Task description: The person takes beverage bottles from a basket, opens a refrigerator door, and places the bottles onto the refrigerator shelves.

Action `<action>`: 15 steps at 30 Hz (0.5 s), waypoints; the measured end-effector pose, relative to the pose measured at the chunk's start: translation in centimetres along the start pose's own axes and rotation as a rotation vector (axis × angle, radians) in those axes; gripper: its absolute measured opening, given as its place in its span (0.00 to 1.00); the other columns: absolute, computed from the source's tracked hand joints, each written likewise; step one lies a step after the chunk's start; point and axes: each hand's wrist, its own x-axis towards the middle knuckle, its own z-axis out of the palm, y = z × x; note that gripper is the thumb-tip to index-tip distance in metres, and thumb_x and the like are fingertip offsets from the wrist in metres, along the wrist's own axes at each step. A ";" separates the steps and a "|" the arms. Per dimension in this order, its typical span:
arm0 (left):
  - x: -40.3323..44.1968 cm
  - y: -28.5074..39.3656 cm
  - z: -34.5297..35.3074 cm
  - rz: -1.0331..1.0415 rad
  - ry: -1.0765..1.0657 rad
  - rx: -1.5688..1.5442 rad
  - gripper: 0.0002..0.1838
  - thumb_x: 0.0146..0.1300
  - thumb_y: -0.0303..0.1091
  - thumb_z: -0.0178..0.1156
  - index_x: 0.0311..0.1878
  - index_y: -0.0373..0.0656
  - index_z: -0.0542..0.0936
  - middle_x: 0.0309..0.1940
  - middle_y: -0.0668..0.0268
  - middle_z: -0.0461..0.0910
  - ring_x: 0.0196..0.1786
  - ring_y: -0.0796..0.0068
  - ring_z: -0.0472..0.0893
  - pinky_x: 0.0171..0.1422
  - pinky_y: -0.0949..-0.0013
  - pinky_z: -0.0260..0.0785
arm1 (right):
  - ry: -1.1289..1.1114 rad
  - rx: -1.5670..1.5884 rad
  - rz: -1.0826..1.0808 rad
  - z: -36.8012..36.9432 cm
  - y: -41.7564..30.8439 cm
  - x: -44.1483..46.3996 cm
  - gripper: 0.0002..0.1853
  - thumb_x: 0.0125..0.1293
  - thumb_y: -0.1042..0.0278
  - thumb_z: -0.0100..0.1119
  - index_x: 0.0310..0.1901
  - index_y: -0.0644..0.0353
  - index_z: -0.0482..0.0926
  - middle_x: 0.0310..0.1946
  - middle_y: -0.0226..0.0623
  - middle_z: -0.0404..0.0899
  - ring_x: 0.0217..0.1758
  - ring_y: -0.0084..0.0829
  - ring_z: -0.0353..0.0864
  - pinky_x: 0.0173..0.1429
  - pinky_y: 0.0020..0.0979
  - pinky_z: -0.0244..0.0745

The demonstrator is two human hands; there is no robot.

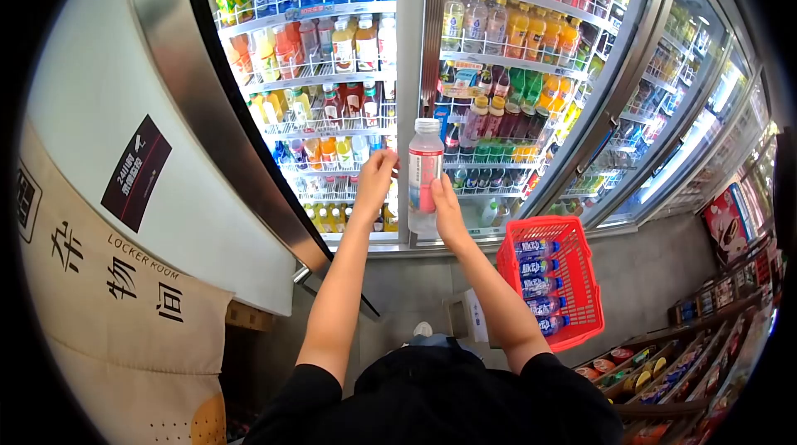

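A clear bottle (426, 169) with a white cap and a pink and white label stands upright in front of the cooler's middle frame. My right hand (449, 211) is wrapped round its lower right side. Just left of the bottle, my left hand (378, 179) has its fingers pressed together; what they hold, if anything, is too small to tell. Behind my left hand are shelves of bottles (343, 106) in the open cooler. Below and right of my right hand is a red basket (586, 279) with several blue-labelled bottles (540, 286) lying in a row.
An open cooler door (224, 113) slants along the left, beside a white wall (83, 55) and a cloth curtain (133, 295). More glass cooler doors (639, 105) run to the right. A snack rack (664, 370) stands at lower right. A carton (475, 316) sits on the floor.
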 end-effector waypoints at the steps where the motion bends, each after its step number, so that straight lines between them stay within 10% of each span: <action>1: 0.6 0.4 0.0 -0.031 -0.026 -0.042 0.14 0.72 0.42 0.54 0.42 0.39 0.80 0.33 0.67 0.81 0.35 0.77 0.79 0.39 0.73 0.69 | 0.000 0.001 0.001 -0.1 0.0 0.3 0.37 0.80 0.46 0.42 0.75 0.70 0.54 0.72 0.46 0.62 0.75 0.34 0.59 0.77 0.32 0.52; 15: 2.1 0.6 -3.4 -0.040 0.220 -0.051 0.18 0.67 0.45 0.64 0.48 0.39 0.80 0.39 0.69 0.81 0.38 0.81 0.77 0.43 0.75 0.68 | -0.071 0.075 0.043 1.5 3.4 8.6 0.37 0.78 0.41 0.43 0.72 0.68 0.59 0.66 0.46 0.69 0.70 0.34 0.65 0.74 0.32 0.57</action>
